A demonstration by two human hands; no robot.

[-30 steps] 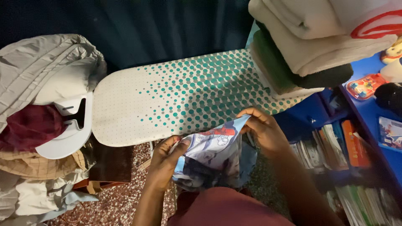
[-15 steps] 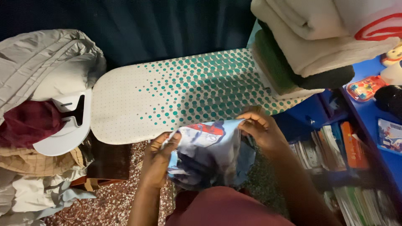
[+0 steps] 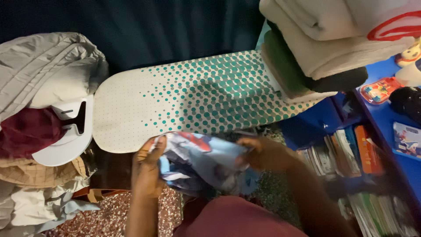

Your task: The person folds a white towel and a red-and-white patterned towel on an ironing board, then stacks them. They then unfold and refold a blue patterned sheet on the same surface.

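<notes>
Both hands on a printed cloth

Now the left hand (image 3: pixel 148 169) and the right hand (image 3: pixel 263 153) each have a closed grip on a bunched blue printed cloth (image 3: pixel 204 164) — held low, just in front of the dotted ironing board (image 3: pixel 193 98). Folded towels (image 3: pixel 315 48) sit at the board's right end — a heap of clothes (image 3: pixel 39 131) lies left.

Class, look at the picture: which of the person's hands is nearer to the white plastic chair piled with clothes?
Left. The left hand grips the printed cloth just right of the white plastic chair; the right hand holds the cloth's far side.
</notes>
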